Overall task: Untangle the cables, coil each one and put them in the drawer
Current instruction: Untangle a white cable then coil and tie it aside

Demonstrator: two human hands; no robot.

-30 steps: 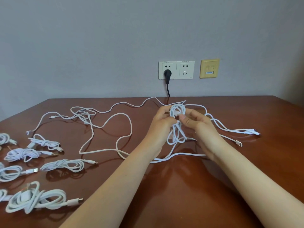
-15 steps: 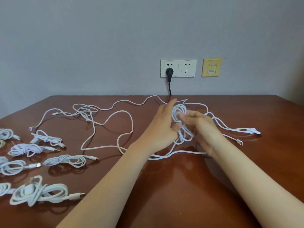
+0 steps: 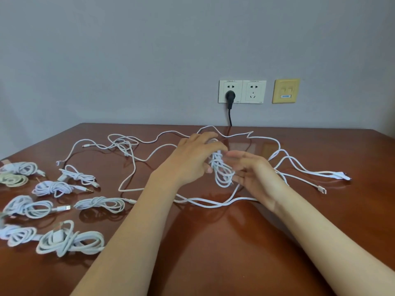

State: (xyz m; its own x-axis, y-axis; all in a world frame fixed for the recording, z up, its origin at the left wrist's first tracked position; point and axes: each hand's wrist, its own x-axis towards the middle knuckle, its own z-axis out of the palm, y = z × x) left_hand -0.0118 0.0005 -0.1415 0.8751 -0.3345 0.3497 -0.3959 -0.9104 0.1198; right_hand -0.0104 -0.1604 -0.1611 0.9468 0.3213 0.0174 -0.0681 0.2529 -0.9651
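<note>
Fingers (image 3: 213,146) of the left hand (image 3: 192,161) are curled over the top of a small white coil (image 3: 222,171), which is gripped between them and the thumb and held up between the two hands. On the right hand (image 3: 256,176) the fingers (image 3: 241,155) are kept nearly straight and spread, with the palm turned toward the coil; the lower fingertips are laid against its loops, but nothing is clasped by them. Below and around the coil, loose cables (image 3: 205,202) are spread in long white curves across the middle of the table (image 3: 213,253), from the far left to a set of connectors (image 3: 339,175) lying at the right. Whether the coil is joined to any of them cannot be told. Coiled bundles (image 3: 100,204), each wrapped around itself, are laid out in rows near the left edge of the table, well apart from the hands. On the grey wall behind, a black plug (image 3: 230,96) is seated in a white double socket (image 3: 254,91), and a yellow plate (image 3: 286,91) is mounted just beside it
</note>
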